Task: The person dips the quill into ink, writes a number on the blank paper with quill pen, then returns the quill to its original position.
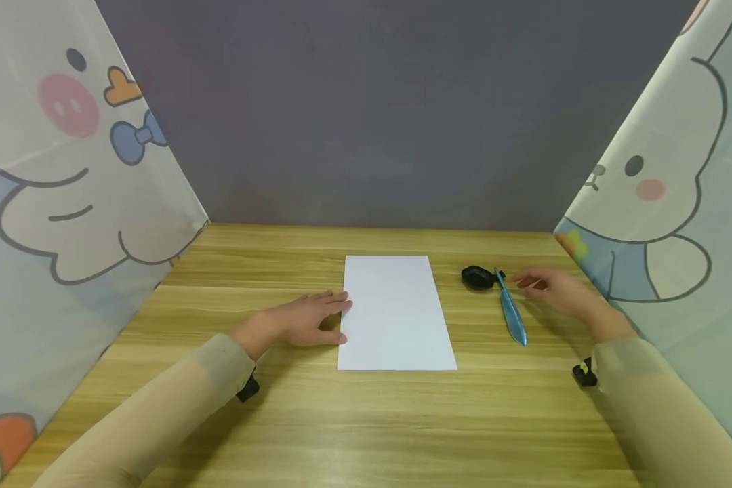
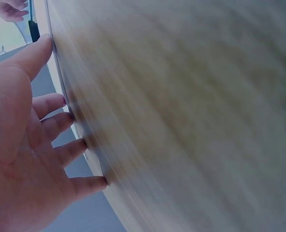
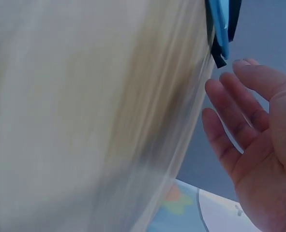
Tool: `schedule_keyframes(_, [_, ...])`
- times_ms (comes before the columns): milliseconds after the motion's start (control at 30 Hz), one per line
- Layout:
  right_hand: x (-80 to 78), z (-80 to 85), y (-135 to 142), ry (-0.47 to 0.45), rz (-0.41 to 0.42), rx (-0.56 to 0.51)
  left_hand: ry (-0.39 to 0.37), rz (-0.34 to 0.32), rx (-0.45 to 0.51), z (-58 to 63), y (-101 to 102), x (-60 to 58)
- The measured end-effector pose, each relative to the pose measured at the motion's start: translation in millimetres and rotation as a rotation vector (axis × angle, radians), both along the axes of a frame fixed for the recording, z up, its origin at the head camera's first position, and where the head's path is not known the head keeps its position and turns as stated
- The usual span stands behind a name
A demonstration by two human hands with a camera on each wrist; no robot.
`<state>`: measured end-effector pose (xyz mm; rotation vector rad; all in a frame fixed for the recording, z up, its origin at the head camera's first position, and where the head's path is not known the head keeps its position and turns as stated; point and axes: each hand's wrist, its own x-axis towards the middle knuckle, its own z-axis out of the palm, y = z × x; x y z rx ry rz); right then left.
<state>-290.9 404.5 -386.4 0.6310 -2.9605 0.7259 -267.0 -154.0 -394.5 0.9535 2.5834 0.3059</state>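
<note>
A blank white sheet of paper [image 1: 393,315] lies on the wooden table. My left hand [image 1: 314,320] is at its left edge with fingers spread, thumb and fingertips right at the border; in the left wrist view the fingertips [image 2: 100,181] come down to the table. To the right of the paper, a blue feather-shaped pen [image 1: 512,315] leans toward me, its narrow upper end at a rounded black holder [image 1: 478,277]. Just right of that end hovers my right hand [image 1: 549,288], fingers loosely bent, nothing in them. The right wrist view shows the blue pen [image 3: 221,24] beyond the thumb tip.
The wood-grain table [image 1: 305,420] runs back to a grey wall panel [image 1: 378,115]. Cloths printed with cartoon animals hang at the left [image 1: 91,169] and right [image 1: 659,163], close beside the right forearm.
</note>
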Motion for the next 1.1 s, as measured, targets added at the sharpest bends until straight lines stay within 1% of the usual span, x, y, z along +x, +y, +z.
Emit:
schedule_keyframes(233, [-9.2,-2.0,-6.9,-0.039,0.032,0.024,0.001,0.013,-0.008,0.4,0.8,1.8])
schedule_keyframes(500, [-15.0,0.2,-16.9,-0.048,0.061,0.104,0.004,0.013,0.000,1.3,1.1,2.1])
schedule_keyframes(700, [-18.5,-1.5,-21.9,-0.023,0.120,0.142,0.011,0.010,0.000,0.1,0.3,2.2])
schedule_keyframes(967, [-22.9,-5.5,-23.2,-0.015,0.116,0.192,0.018,0.010,-0.013,-1.9,0.1,1.2])
schedule_keyframes(1033, [-21.9,-4.9,-23.3,0.011,0.120,0.207,0.020,0.010,-0.015,-1.7,0.0,1.3])
schedule_keyframes(1100, [-20.0,-3.9,-23.3,0.064,0.141,0.209,0.019,0.012,-0.020,-1.0,-0.2,1.2])
